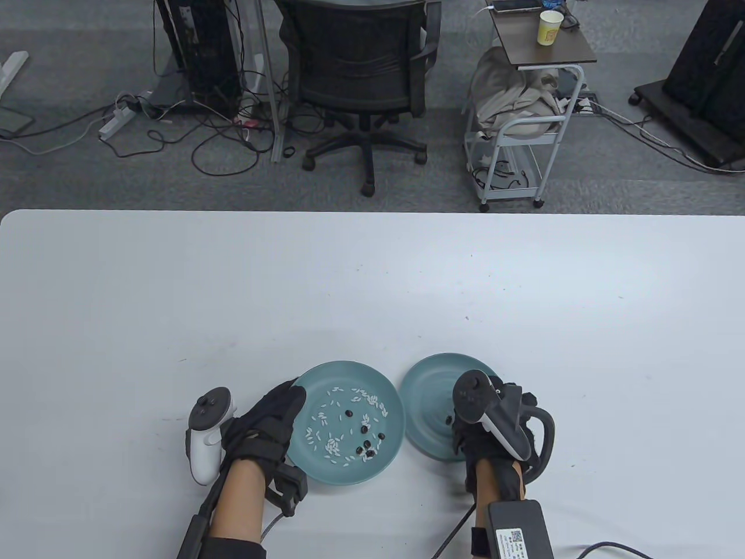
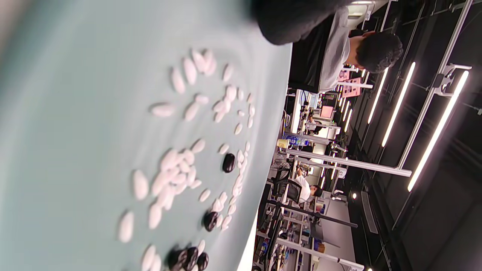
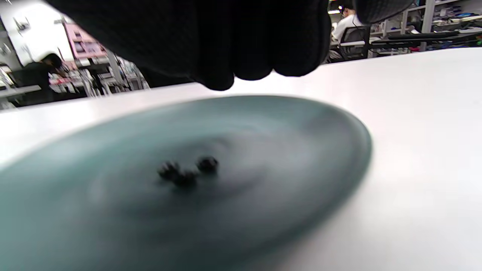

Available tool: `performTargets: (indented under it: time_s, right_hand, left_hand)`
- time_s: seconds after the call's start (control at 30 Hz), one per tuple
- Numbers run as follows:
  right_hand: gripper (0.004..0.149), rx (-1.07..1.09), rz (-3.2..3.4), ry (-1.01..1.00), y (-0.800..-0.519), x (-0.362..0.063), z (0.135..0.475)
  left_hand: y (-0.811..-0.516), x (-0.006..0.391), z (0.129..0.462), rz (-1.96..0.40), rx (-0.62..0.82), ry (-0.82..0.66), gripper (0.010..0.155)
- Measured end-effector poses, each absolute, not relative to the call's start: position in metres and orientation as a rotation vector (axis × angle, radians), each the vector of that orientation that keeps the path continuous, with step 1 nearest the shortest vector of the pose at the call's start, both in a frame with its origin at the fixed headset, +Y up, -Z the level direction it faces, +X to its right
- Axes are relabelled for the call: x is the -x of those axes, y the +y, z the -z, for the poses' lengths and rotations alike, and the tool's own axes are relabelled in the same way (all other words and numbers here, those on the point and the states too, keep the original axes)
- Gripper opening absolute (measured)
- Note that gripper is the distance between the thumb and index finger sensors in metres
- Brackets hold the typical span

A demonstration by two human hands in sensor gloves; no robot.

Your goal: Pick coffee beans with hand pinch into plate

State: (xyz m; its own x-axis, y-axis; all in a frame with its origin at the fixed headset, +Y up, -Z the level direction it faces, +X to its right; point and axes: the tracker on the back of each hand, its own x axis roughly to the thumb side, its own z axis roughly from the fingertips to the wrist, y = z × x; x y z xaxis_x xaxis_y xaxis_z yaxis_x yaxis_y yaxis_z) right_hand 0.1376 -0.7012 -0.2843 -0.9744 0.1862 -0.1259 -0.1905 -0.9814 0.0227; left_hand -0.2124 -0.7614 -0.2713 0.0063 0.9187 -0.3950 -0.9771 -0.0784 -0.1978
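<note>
The right hand (image 1: pixel 495 428) hovers over the empty-looking teal round plate (image 3: pixel 339 128), its gloved fingers (image 3: pixel 226 56) bunched together; whether they pinch anything I cannot tell. Three dark coffee beans (image 3: pixel 184 171) already lie there, and more sit among white grains (image 1: pixel 332 445) in the second teal plate (image 1: pixel 317 471), whose rim the left hand (image 1: pixel 268 422) rests on. A careless next pinch could drag grains across too, or nudge either plate.

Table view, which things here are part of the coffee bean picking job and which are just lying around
Job:
left plate, with coffee beans among white grains
right plate, a few beans in it
left hand
right hand

Lying about:
office chair
paper cup
trolley
power strip
</note>
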Motion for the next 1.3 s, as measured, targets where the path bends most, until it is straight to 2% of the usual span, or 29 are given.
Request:
performTargets:
  time_s: [0.17,0.4,0.63,1.3]
  right_hand:
    - [0.039,0.0,-2.875,-0.155,-0.668,-0.116,0.271]
    - [0.04,-0.381,-2.809,-0.189,-0.645,-0.056,0.247]
    - [0.038,-0.509,-2.894,-0.091,-0.66,-0.022,0.245]
    - [0.037,-0.589,-3.04,-0.005,-0.683,0.002,0.245]
  left_hand:
    - [-0.762,0.212,0.271,-1.575,0.492,0.153,0.052]
    - [-0.761,0.213,0.271,-1.576,0.503,0.147,0.049]
    - [-0.761,0.214,0.271,-1.582,0.502,0.141,0.049]
    - [-0.762,0.213,0.27,-1.578,0.526,0.131,0.05]
